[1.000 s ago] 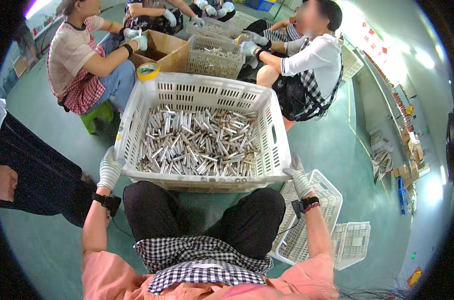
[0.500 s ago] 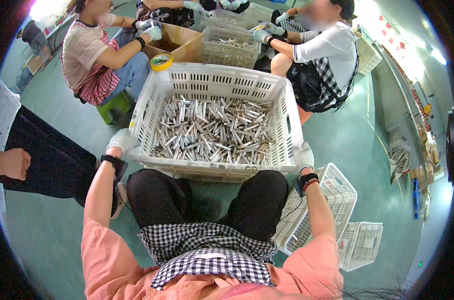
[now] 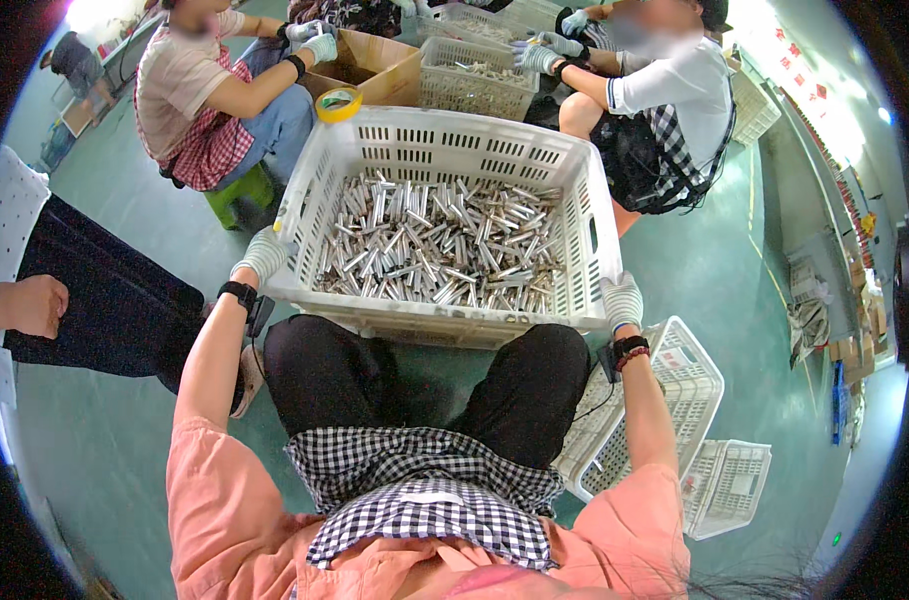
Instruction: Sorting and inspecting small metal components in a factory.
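The 2 gloved hands hold the crate [image 3: 444, 315] by its near corners: the left hand [image 3: 264, 254] at the near left, the right hand [image 3: 622, 300] at the near right. How far their fingers curl beneath the rim, I cannot tell. The crate lies just beyond the 2 knees [image 3: 324, 360], with a loose heap of metal tubes [image 3: 434, 240] on its floor.

With both holds at the near side, the far side has no hand on it. If the crate were raised this way, the heap could slide far and drag that edge down; uneven pull could twist it instead. The smooth gloves might slip on the plastic corners under such a load.

The tape roll [image 3: 338, 104] sits at the far left corner, seemingly on the rim, so a jolt could knock it off. A shove far could bump the box [image 3: 399, 80] or the worker at far left. At near right, a white basket [image 3: 712, 410] is close by the right forearm and could catch it. At left, a bystander's shoe [image 3: 247, 382] is near the left knee, a tripping risk.
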Available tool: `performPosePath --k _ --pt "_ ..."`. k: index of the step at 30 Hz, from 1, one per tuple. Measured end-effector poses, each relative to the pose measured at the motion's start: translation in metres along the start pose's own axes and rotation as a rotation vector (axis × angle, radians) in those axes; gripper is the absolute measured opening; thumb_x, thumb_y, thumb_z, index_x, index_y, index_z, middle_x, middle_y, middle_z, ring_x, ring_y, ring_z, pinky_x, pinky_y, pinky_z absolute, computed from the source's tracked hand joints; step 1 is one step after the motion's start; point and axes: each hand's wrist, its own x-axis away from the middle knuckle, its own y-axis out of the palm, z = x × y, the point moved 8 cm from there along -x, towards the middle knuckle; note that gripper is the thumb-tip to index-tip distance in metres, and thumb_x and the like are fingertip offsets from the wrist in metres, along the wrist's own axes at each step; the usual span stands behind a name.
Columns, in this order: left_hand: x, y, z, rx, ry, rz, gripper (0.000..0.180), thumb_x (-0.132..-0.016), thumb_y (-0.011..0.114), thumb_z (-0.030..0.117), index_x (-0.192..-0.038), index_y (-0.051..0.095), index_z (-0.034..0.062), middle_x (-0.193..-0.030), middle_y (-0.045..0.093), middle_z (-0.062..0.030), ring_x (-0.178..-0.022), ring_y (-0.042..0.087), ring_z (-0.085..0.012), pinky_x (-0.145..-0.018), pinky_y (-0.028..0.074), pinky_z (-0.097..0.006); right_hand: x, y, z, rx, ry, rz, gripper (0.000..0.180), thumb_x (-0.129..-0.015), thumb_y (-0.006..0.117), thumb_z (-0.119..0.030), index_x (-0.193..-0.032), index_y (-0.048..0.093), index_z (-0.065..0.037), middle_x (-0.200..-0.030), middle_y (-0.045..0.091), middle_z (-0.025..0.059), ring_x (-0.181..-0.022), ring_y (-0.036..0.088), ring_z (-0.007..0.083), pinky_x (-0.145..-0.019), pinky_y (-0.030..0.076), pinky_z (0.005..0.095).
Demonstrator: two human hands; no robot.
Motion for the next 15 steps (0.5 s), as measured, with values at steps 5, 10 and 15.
performPosePath --k 5,10,15 --pt "0.006 0.003 0.011 0.199 0.03 -0.044 0.047 -0.082 0.078 0.031 -0.114 0.068 -0.0017 -0.1 0.072 -0.0237 -0.093 0.07 -0.0367 -0.084 0.053 -0.043 0.002 -0.007 -0.002 0.014 0.014 0.005 0.053 -0.089 0.063 -0.031 -0.131 0.06 0.0 -0.118 0.068 0.0264 -0.111 0.065 0.0426 -0.094 0.051 0.0472" --pt "-0.009 0.006 -0.014 0.17 0.025 0.044 0.046 -0.084 0.076 0.035 -0.114 0.069 0.0011 -0.098 0.073 -0.0223 -0.091 0.07 -0.0381 -0.083 0.054 -0.044 0.001 -0.006 -0.008 0.015 0.004 0.003 0.051 -0.089 0.063 -0.034 -0.128 0.061 -0.001 -0.116 0.069 0.0263 -0.11 0.065 0.0433 -0.093 0.051 0.0474" --pt "-0.014 0.01 -0.007 0.069 0.042 0.088 0.046 -0.083 0.076 0.037 -0.113 0.069 0.0017 -0.097 0.073 -0.0222 -0.091 0.07 -0.0387 -0.083 0.054 -0.044 -0.004 -0.008 0.005 0.045 -0.029 0.044 0.051 -0.088 0.064 -0.035 -0.126 0.062 -0.002 -0.115 0.069 0.0267 -0.11 0.064 0.0442 -0.093 0.051 0.0479"
